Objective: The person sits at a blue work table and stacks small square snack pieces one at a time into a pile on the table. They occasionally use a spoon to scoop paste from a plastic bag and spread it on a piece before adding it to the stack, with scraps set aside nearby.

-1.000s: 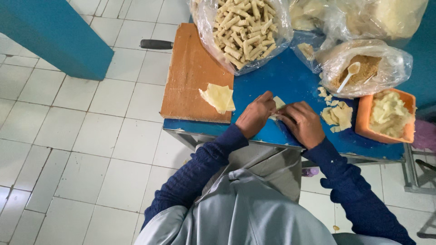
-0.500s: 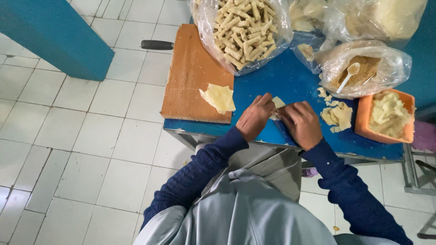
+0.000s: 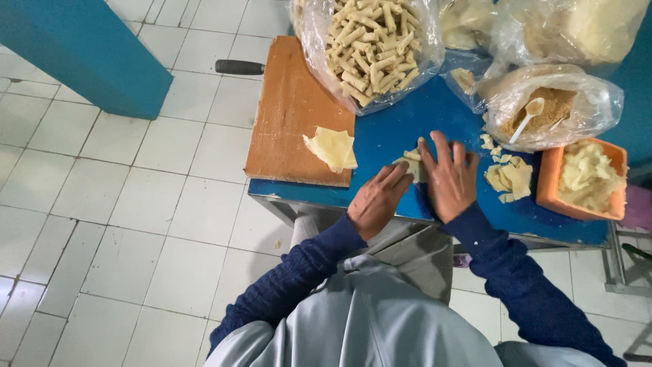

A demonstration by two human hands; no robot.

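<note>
Both hands are down on the blue surface [image 3: 394, 136], pressing 1 pale wrapper piece [image 3: 409, 162]. The left hand [image 3: 377, 199] lays its fingers nearly flat, tips on the wrapper's near edge; the right hand [image 3: 448, 178] spreads flat fingers over it, gripping nothing. Left of the fingers, a stack of wrappers [image 3: 331, 147] sits on the wooden board [image 3: 288, 115]; right of them, an orange tub [image 3: 584, 180].

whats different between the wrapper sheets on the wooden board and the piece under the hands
The wrapper sheets lie flat and untouched on the wooden board; the piece sits on the blue table, pressed between the left hand and right hand. The sheets are fully in view as a loose stack; the piece is mostly hidden by fingers, so its shape cannot be told. Both are the same pale yellow.
</note>
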